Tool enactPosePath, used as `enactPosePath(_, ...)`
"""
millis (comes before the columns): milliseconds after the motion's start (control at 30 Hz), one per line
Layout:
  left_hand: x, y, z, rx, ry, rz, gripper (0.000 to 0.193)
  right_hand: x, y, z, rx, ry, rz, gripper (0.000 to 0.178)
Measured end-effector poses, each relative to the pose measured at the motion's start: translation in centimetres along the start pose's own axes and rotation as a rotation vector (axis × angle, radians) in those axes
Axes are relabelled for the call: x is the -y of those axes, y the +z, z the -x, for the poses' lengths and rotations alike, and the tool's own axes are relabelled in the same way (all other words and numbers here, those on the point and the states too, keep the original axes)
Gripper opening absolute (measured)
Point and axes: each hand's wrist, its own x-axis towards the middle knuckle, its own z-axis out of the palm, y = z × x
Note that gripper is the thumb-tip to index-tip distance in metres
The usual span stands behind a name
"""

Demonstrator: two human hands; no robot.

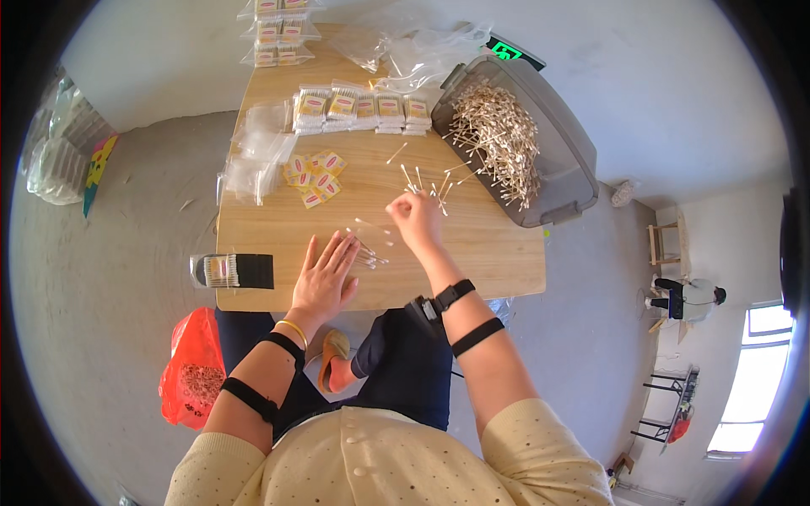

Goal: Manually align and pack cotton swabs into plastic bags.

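My left hand (325,278) lies flat at the table's near edge, fingers stretched out, beside a small bunch of cotton swabs (367,255). Some swabs between the hands are smeared by motion. To its right, my right hand (415,221) is closed with fingers curled in. More loose cotton swabs (440,187) fan out just beyond its knuckles; I cannot tell whether any are gripped. A grey plastic bin (561,139) at the far right holds a big heap of cotton swabs (498,139). Small yellow-and-white printed cards (315,179) lie in a loose pile beyond my left hand.
Clear plastic bags (260,152) lie at the table's left. Packed swab bags (363,108) stand in a row at the back. A black holder (253,271) with a swab pack sits at the left edge. A red bag (190,371) is on the floor. A person (696,299) is far right.
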Motion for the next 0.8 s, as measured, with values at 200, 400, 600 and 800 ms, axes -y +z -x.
enactPosePath(200,-0.4,-0.1,-0.4,0.012,0.007,-0.004,0.074,-3.6,0.6,-5.8,-0.153,0.171,0.246,0.014)
enactPosePath(400,-0.3,-0.2,-0.2,0.04,-0.007,-0.025,0.074,-2.9,1.5,-7.8,-0.063,0.169,0.114,0.011)
enactPosePath(600,-0.1,-0.2,0.2,0.025,-0.017,-0.011,0.075,1.4,2.0,-0.1,0.158,-0.106,0.038,0.01)
enactPosePath(800,0.4,0.0,0.3,-0.022,0.0,0.111,0.079,2.1,0.8,7.3,-0.083,-0.119,-0.206,0.017)
